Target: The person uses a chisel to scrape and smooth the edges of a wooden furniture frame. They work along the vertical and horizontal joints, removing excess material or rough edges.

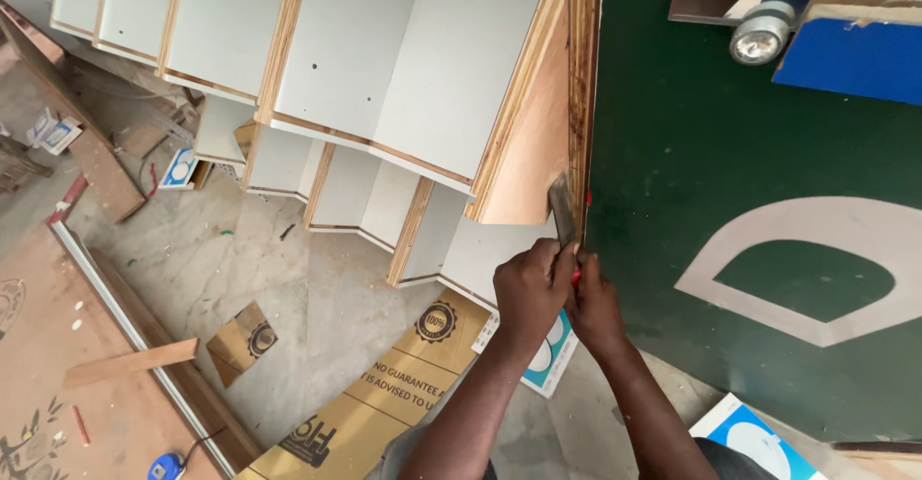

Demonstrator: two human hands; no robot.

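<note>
My left hand [531,288] and my right hand [597,309] are clasped together around the handle of a flat metal blade tool [562,207], a bit of red handle showing between them. The blade points upward and lies against the layered plywood edge [580,106] of a tall board that borders a green painted panel [730,154]. A brown plywood face [538,154] sits just left of the blade.
White laminated cabinet panels [384,67] with plywood edges lean in stepped rows at upper left. Flattened cardboard boxes [403,384] and a small blue and white box [547,355] lie on the dusty concrete floor. A wooden strip [130,363] rests at left. A round metal fitting [759,40] is at top right.
</note>
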